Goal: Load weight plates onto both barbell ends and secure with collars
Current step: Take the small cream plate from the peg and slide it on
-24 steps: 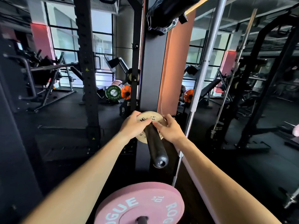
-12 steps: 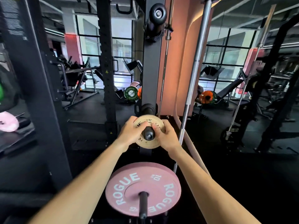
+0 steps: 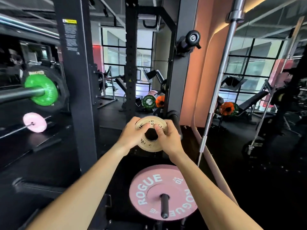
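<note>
A small tan change plate with a dark centre hole is gripped by both hands in front of the rack. My left hand holds its left edge and my right hand its right edge, thumbs near the hole. The hole looks empty, and the black storage peg sticks out just behind and to the right. At the far left a barbell sleeve carries a green plate against a black plate. No collar shows.
A pink 10 kg plate sits on a lower peg below my hands. A black rack upright stands between my hands and the barbell. A small pink plate hangs low left. A steel bar leans upright at right.
The tan plate has slid off the black peg, which now stands behind it to the right. My view has swung left, bringing the loaded barbell end into sight.
</note>
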Tool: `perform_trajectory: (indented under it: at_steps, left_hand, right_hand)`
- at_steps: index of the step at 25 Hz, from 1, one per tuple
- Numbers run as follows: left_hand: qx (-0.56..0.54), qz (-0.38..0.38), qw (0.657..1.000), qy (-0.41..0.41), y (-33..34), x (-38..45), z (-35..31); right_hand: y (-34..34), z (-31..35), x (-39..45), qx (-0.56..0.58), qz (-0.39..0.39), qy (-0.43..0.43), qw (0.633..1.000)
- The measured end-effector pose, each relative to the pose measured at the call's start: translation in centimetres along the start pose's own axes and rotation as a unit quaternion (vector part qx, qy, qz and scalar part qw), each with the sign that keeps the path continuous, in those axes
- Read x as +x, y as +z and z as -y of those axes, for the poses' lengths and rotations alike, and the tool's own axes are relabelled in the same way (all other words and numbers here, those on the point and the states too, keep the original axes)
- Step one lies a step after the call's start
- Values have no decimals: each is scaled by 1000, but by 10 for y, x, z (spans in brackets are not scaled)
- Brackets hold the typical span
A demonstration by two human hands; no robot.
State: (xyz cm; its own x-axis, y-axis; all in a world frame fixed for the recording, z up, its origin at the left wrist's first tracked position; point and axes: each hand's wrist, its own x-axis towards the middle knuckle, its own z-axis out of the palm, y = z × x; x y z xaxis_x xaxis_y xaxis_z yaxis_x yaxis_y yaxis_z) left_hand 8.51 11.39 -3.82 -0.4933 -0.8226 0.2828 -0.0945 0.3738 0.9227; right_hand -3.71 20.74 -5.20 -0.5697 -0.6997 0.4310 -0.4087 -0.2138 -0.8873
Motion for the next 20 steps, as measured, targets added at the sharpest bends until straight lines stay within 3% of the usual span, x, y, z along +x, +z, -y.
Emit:
perform_trajectory:
  at_steps: [12, 20]
  left_hand:
    - [113, -152, 982, 27, -336, -69, 9]
    - [167, -248, 954, -3, -473, -106, 21]
  right_hand:
    - [305, 130, -59, 116, 94, -34, 988]
    - [434, 191, -84, 169, 193, -43, 966]
